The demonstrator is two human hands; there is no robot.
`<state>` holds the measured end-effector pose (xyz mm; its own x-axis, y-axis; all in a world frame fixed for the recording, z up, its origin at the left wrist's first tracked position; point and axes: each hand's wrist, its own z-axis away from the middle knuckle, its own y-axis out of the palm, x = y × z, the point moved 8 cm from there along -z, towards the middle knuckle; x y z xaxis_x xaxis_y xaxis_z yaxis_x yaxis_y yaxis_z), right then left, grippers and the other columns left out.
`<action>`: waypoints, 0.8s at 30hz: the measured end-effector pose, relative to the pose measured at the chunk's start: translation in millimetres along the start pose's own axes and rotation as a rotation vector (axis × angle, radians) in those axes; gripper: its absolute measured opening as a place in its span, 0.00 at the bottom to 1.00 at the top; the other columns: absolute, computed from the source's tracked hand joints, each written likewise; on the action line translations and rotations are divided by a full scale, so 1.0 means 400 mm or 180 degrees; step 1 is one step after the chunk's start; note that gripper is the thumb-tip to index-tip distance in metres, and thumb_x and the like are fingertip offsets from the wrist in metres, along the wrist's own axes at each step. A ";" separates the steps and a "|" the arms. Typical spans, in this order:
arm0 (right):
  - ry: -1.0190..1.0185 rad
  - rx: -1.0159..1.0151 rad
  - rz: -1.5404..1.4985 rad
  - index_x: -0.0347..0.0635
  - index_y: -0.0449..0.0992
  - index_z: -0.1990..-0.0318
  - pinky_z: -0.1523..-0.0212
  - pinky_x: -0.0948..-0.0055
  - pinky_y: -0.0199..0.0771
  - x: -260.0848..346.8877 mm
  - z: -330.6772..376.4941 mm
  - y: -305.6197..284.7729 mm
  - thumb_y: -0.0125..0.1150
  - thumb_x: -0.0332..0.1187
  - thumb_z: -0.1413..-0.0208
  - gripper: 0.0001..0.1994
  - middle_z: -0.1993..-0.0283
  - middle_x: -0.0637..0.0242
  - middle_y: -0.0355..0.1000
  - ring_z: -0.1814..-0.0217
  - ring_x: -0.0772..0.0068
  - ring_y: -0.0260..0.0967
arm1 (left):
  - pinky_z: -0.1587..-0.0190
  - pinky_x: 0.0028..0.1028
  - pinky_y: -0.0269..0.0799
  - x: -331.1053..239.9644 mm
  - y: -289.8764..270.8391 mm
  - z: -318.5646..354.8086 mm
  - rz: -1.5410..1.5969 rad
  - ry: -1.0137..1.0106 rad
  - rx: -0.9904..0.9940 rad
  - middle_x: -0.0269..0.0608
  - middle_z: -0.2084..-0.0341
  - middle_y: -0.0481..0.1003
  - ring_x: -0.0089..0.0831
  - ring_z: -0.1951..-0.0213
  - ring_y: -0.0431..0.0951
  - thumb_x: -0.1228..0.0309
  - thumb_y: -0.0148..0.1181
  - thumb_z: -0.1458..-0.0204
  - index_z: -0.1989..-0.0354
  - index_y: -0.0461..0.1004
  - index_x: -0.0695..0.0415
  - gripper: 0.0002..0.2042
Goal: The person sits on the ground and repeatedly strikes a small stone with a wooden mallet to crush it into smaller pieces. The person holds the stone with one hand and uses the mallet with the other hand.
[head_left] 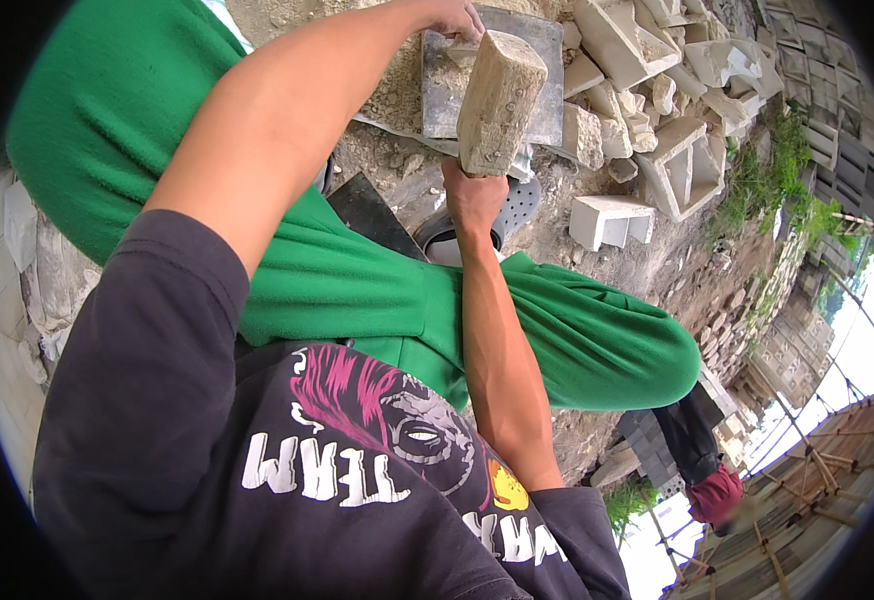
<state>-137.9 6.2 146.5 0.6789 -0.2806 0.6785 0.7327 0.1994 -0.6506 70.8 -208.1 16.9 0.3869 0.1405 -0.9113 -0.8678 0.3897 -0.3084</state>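
My right hand (475,200) is closed round the short handle of a large, dusty wooden mallet (502,105). The mallet's blocky head rises above the fist, over a dark square plate (441,105) lying on the ground. At the plate's far edge is my left hand (452,16), partly cut off by the picture's top. Its fingers are bent together just beside the mallet head, above a small pale piece (460,54); what they grip is too hidden to make out. A grey clog (521,203) shows between my green-covered knees, below the mallet.
Broken pale blocks (612,125) are heaped right of the plate, with a hollow box-shaped block (682,170) and a smaller white one (612,222) nearer. A dark flat slab (377,215) lies by my feet. Another person (712,490) is at the lower right, near bamboo poles (807,450).
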 end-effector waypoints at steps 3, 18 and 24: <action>0.0206 0.0238 0.0032 0.34 0.80 0.62 0.56 0.57 0.77 -0.026 0.003 0.010 0.68 0.41 0.57 0.19 0.65 0.46 0.80 0.60 0.46 0.79 | 0.72 0.28 0.74 0.029 0.007 0.001 0.0230 -0.0243 0.0014 0.36 0.75 0.84 0.21 0.76 0.78 0.69 0.74 0.61 0.65 0.87 0.55 0.12; 0.0931 0.0441 0.0311 0.36 0.80 0.60 0.57 0.59 0.77 -0.108 -0.002 0.051 0.68 0.42 0.56 0.20 0.62 0.46 0.80 0.58 0.42 0.79 | 0.73 0.25 0.73 -0.008 0.004 0.030 0.0584 -0.0564 -0.0092 0.37 0.75 0.83 0.22 0.76 0.78 0.70 0.74 0.59 0.64 0.87 0.56 0.11; 0.0192 -0.0028 0.0096 0.32 0.79 0.64 0.63 0.61 0.77 -0.057 -0.005 0.025 0.67 0.42 0.56 0.19 0.71 0.51 0.78 0.68 0.54 0.77 | 0.74 0.26 0.72 0.012 -0.005 0.006 0.0504 -0.0402 -0.0137 0.37 0.76 0.83 0.23 0.77 0.78 0.69 0.74 0.59 0.65 0.87 0.56 0.12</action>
<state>-146.1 12.8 123.8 0.6964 -0.3306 0.6370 0.7113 0.2005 -0.6737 75.2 -205.8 13.7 0.2781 0.3109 -0.9088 -0.9324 0.3147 -0.1777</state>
